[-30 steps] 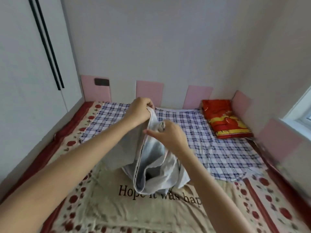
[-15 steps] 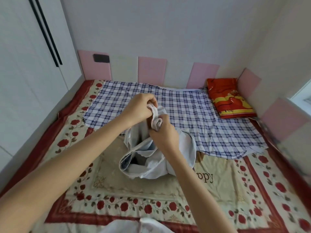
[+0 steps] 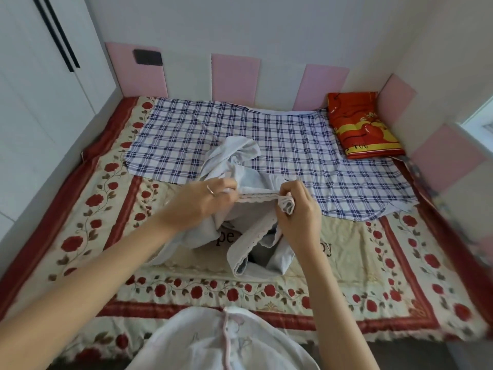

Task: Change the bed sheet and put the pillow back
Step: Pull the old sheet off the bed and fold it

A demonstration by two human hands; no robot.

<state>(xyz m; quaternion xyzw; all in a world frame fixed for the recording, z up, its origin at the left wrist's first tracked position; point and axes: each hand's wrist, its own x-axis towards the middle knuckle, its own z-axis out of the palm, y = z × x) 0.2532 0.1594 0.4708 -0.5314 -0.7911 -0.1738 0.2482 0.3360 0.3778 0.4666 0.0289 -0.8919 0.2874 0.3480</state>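
Observation:
A bundled pale blue-white bed sheet (image 3: 248,231) with a lace hem hangs over the middle of the bed. My left hand (image 3: 210,198) grips its hem on the left, and my right hand (image 3: 296,209) pinches a rolled bit of the same hem, which is stretched between them. A blue checked sheet (image 3: 266,140) lies spread over the far half of the bed. Under it is a cream quilt with red roses (image 3: 360,276). The red and yellow pillow (image 3: 360,126) lies in the far right corner.
Pink padded panels (image 3: 234,76) line the walls round the bed. A white wardrobe (image 3: 40,89) stands on the left, and a window sill (image 3: 477,124) shows at the right. My white clothing (image 3: 213,343) fills the bottom edge.
My hands have moved apart and lower, pulling the sheet's hem taut between them. The view has tilted down, and more of the quilt's near edge shows.

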